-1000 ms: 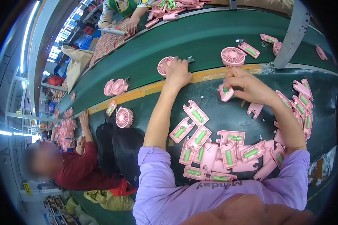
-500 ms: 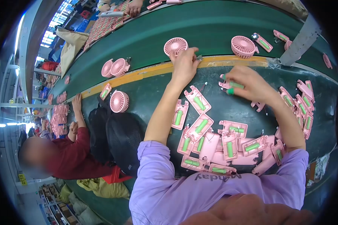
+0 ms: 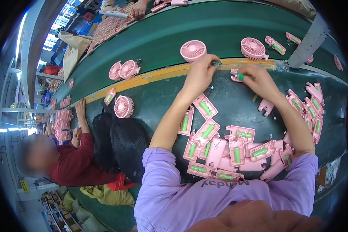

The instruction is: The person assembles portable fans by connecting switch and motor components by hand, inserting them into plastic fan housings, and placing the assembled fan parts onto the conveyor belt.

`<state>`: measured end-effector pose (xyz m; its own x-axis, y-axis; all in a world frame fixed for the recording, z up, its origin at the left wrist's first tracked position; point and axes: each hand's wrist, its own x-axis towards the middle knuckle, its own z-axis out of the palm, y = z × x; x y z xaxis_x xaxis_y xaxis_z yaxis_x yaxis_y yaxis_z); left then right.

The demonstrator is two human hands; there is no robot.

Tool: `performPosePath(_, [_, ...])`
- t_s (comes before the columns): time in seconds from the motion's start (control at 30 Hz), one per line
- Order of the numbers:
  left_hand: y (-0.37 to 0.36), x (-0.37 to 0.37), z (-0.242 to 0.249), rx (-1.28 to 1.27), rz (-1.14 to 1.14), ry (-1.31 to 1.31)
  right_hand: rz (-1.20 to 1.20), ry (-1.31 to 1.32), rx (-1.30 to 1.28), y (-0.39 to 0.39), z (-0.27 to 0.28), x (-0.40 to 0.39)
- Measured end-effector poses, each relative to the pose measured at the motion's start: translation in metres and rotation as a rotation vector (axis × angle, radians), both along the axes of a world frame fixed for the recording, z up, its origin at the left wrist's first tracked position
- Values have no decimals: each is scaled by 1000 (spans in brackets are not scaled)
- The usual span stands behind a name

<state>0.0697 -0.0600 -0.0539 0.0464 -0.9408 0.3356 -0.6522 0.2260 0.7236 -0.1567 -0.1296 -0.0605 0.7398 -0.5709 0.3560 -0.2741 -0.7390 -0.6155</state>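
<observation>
My left hand (image 3: pixel 199 77) is closed at the lower edge of a round pink fan head (image 3: pixel 193 50) with a slotted grille. A small green circuit board (image 3: pixel 217 63) sticks out by its fingertips. My right hand (image 3: pixel 262 83), with green finger covers, pinches a pink handle shell (image 3: pixel 234 75) close to the board; the fingers hide most of that shell. Below the hands lie several pink handle shells (image 3: pixel 205 131), many holding a green battery cell (image 3: pixel 236 154). One shell (image 3: pixel 205 106) with thin wires rests under my left wrist.
Beyond the yellow edge strip (image 3: pixel 143 79), a green conveyor (image 3: pixel 154 46) carries more fan heads (image 3: pixel 253 48) and shells. A grey post (image 3: pixel 309 40) stands at right. Black bags (image 3: pixel 127 149) and a person in a dark red top (image 3: pixel 73 162) are at left; another person's hand (image 3: pixel 138 9) works at the top.
My left hand and the fan head have shifted right. My right hand has moved the shell up towards the circuit board. Items on the conveyor have slid slightly right.
</observation>
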Motion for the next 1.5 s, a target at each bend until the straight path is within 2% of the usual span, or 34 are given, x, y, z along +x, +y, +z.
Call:
performPosePath(0.1, [0,-6,0,227,-141,424,-100,-189,512,-1,1,1])
performPosePath(0.23, [2,-11,-4,308,-276,620,-44,-199,720,3,7,1])
performPosePath(0.47, [7,-19,6,329,-328,737,10,-118,442,6,8,-1])
performPosePath(0.67, [9,-20,6,344,-332,716,18,-112,395,15,20,-2])
performPosePath(0.83, [7,-23,1,280,-376,808,128,-3,132,5,25,-6])
performPosePath(0.87, [6,-22,0,300,-376,781,164,-5,58,4,25,-6])
performPosePath(0.97, [7,-21,-2,362,-370,732,163,-8,100,6,23,-5])
performPosePath(1.13, [9,-23,1,364,-330,659,128,-17,-135,9,25,-3])
performPosePath(1.23, [6,-26,3,118,-216,363,35,-26,-224,7,22,1])
performPosePath(1.33, [-4,-11,-8,-143,-119,-107,-103,-25,-227,-7,20,-8])
performPosePath(1.37, [-5,-5,-13,-166,-71,-142,-153,-23,-212,-13,22,-15])
performPosePath(1.4, [-7,2,-19,-188,-23,-177,-164,112,85,-16,34,-23])
performPosePath(1.43, [-10,9,-27,-210,22,-212,-132,242,130,-15,49,-31])
performPosePath(1.47, [-14,21,-35,-131,-7,-121,-30,382,86,-19,50,-44])
performPosePath(1.5, [-14,27,-31,-132,115,-280,71,522,42,-22,50,-56])
